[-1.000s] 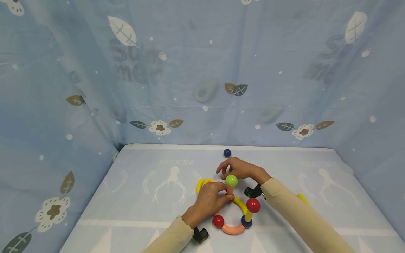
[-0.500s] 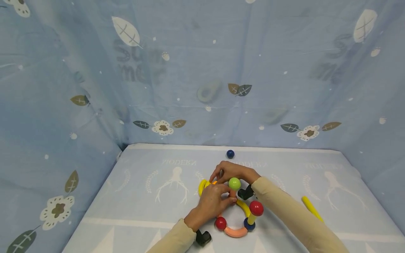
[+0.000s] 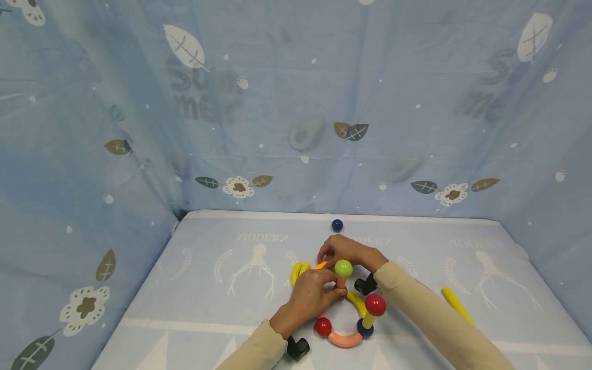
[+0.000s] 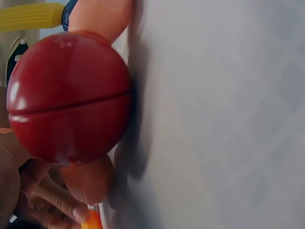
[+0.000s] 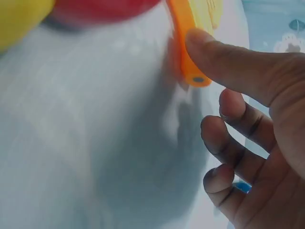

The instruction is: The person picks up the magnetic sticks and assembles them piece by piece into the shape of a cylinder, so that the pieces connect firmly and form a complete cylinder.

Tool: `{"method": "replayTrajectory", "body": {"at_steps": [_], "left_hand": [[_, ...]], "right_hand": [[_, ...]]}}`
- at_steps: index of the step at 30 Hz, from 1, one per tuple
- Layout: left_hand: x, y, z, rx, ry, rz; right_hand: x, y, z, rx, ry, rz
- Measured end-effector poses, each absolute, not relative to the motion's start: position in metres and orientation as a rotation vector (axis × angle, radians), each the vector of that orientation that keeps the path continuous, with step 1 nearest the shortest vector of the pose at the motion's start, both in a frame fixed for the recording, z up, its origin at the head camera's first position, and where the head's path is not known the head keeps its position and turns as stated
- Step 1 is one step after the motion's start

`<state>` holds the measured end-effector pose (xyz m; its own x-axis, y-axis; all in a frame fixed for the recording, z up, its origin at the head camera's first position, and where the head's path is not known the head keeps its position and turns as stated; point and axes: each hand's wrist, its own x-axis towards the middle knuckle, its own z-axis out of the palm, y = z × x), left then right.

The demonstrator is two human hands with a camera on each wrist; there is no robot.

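A ring of curved sticks and balls lies on the table in the head view. Its parts include an orange curved stick (image 3: 345,340), a yellow curved stick (image 3: 356,304), a red ball (image 3: 323,327) and a dark blue ball (image 3: 365,329). My left hand (image 3: 307,295) grips the foot of an upright orange rod (image 3: 341,283), which carries a green ball (image 3: 344,269). Another upright, yellow, bears a red ball (image 3: 375,304). Beyond the ring my right hand (image 3: 349,252) pinches an orange stick (image 5: 193,62), thumb on its side; a grey disc shows in its end.
Curved yellow sticks (image 3: 296,274) lie left of the orange stick. A loose blue ball (image 3: 337,225) sits near the table's far edge. Off to the right is a straight yellow stick (image 3: 457,307). A patterned blue curtain (image 3: 296,169) stands behind the table.
The right hand first reached left to the orange stick beside the yellow ones. It has since shifted slightly right, carrying that stick towards the ring. My left hand keeps its hold.
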<state>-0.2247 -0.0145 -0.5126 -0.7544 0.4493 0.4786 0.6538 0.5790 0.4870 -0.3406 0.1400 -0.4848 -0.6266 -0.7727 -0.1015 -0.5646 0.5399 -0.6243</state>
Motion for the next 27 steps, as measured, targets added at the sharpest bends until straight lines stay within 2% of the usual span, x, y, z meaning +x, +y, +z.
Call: {"method": "replayTrajectory", "body": {"at_steps": [8, 17, 27], "left_hand": [[-0.223, -0.012, -0.509, -0.885, -2.535, -0.984], [-0.223, -0.014, -0.511, -0.878, -2.532, -1.019], [-0.225, -0.013, -0.511, -0.883, -2.510, -1.023]], "right_hand": [[-0.333, 0.177, -0.482, -0.979, 2.712, -0.651], [-0.311, 0.198, -0.474, -0.683, 2.858, -0.422], [-0.299, 0.192, -0.481, -0.777, 2.894, -0.439]]}}
